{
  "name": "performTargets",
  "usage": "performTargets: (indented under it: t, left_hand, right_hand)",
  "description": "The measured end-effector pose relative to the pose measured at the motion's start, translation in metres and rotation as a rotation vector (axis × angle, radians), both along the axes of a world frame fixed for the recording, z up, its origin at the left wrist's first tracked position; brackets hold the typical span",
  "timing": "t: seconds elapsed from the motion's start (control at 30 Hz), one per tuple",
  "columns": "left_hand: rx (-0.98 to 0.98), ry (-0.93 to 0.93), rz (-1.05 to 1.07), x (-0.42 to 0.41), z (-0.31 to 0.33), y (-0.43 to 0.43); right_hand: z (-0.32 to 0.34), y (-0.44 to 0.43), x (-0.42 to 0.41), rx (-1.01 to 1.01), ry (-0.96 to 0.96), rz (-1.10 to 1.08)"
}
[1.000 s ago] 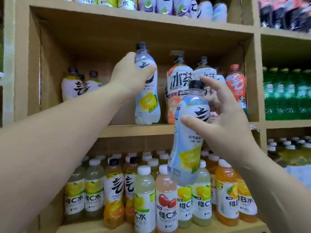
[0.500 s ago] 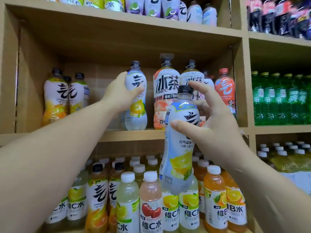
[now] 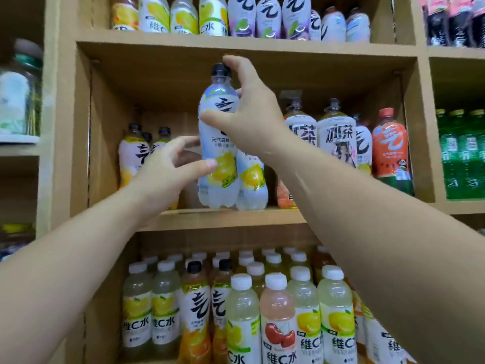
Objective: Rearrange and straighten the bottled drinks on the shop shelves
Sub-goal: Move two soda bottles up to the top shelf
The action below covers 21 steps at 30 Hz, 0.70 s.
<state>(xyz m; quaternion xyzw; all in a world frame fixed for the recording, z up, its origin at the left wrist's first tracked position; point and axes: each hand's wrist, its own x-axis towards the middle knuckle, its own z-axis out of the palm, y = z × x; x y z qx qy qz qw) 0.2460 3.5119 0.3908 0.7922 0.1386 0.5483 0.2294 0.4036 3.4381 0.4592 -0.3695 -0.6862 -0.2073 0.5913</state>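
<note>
Firmly gripping the pale lemon bottle point(image 3: 219, 143) with the right hand point(image 3: 249, 114), curled round its shoulder, forefinger up by the black cap. Bracing lower down with the left hand point(image 3: 168, 172), spread wide, thumb tip touching the lemon picture on the label. Holding it upright, base down at the front of the middle shelf point(image 3: 262, 218), touching a second lemon bottle point(image 3: 253, 177) on its right. Flanked by orange-label bottles point(image 3: 131, 156) well to the left, and by iced tea bottles point(image 3: 337, 137) and a red watermelon bottle point(image 3: 391, 151) to the right. Below, packed rows of white-capped bottles point(image 3: 277, 311).
</note>
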Motion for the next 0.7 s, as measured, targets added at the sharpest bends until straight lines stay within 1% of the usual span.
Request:
performTargets:
  t: [0.1,0.23,0.33,0.4,0.6,0.7]
  left_hand:
    - [-0.024,0.045,0.162,-0.001,-0.001,0.009]
    - [-0.038,0.054,0.223,0.000,-0.002,0.024]
    - [-0.050,0.100,0.328,0.001,0.001,0.031]
    - [-0.050,0.112,0.377,0.002,0.001,0.041]
    - [-0.040,0.035,0.485,0.017,-0.007,0.051]
    - [-0.018,-0.016,0.555,0.023,-0.013,0.051]
  right_hand:
    - [0.001,0.026,-0.016,-0.071,-0.068,-0.021]
    - [-0.002,0.045,-0.020,-0.131,-0.099,-0.067]
    - [-0.007,0.043,-0.012,-0.200,-0.163,-0.153]
    - [-0.014,0.034,0.000,-0.180,-0.168,-0.176]
    - [-0.042,0.001,0.061,0.018,-0.066,-0.269]
    - [-0.055,-0.010,0.097,0.034,-0.005,-0.333]
